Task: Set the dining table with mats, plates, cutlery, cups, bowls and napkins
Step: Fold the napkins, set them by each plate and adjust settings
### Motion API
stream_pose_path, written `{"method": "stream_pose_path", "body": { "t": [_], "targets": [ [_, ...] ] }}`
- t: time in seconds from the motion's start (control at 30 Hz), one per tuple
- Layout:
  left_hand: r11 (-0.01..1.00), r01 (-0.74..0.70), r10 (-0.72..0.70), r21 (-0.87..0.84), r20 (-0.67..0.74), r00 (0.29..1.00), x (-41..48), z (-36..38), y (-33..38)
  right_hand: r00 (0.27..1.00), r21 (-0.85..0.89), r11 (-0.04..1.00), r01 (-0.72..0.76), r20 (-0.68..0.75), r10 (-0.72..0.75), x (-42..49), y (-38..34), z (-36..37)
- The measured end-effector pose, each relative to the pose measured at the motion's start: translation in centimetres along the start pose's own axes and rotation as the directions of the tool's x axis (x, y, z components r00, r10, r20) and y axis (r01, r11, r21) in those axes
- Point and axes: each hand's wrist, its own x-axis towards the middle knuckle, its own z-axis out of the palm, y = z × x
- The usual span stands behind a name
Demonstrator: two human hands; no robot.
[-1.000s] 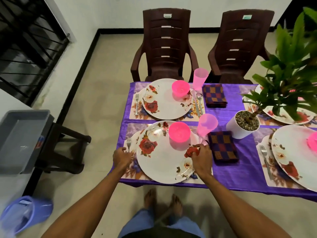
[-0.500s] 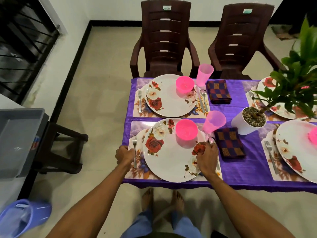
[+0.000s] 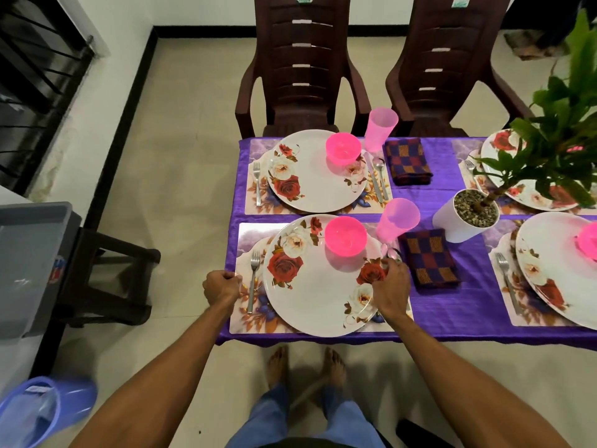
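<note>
Standing barefoot at the near edge of the table [image 3: 452,315], which has a purple cloth on it. The left hand [image 3: 223,286] is balled up at the left edge of the mat [image 3: 245,321], fingers curled tight and pinching that edge as far as I can see. The right hand [image 3: 391,287] sits over the right rim of the plate [image 3: 316,295], with the fingers bent down where the rim meets the cutlery. Can't tell what it's got hold of, if anything, because the hand itself hides it.

The plate sits on the mat and has red and white roses on it. The fork [image 3: 253,279] lies on the mat just left of the plate, between it and the left hand. A pink bowl [image 3: 345,236] sits on the far right part of the plate. The spoon [image 3: 392,253] pokes out just past the right hand's fingers. Right of that a checked napkin [image 3: 428,257] lies flat on the cloth, with a pink cup [image 3: 399,218] just behind it, beside the bowl. A white plant pot [image 3: 462,221] stands right of the cup.

Further back is a second setting with the same layout: far plate [image 3: 323,182], far bowl [image 3: 343,151] on it, far fork [image 3: 257,182] on the left, far cup [image 3: 380,129] and far napkin [image 3: 407,160] on the right. A brown chair [image 3: 300,66] stands behind it.
</note>
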Motion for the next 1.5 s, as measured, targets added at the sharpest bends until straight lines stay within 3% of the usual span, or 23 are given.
{"method": "stream_pose_path", "body": {
  "t": [1.03, 1.13, 1.27, 1.5],
  "targets": [
    [0.994, -0.105, 0.106, 0.01, -0.12, 0.987, 0.1, -0.4, -0.7, 0.998, -0.014, 0.999, -0.03, 0.056, 0.03, -0.6, -0.1, 1.6],
    [0.984, -0.181, 0.178, -0.005, -0.15, 0.973, -0.3, -0.2, -0.7, 0.998, -0.003, 1.0, -0.024, 0.063, 0.024, -0.8, -0.2, 1.6],
    [0.947, -0.32, 0.319, 0.013, -0.098, 0.943, -1.5, 0.3, -0.3, 0.996, 0.017, 0.999, -0.043, 0.076, 0.041, -0.5, -0.2, 1.6],
    [0.922, -0.352, 0.357, 0.163, -0.002, 0.934, -1.7, 0.6, -1.1, 0.995, 0.011, 0.999, -0.041, 0.087, 0.039, -0.5, 0.1, 1.6]
  ]
}}
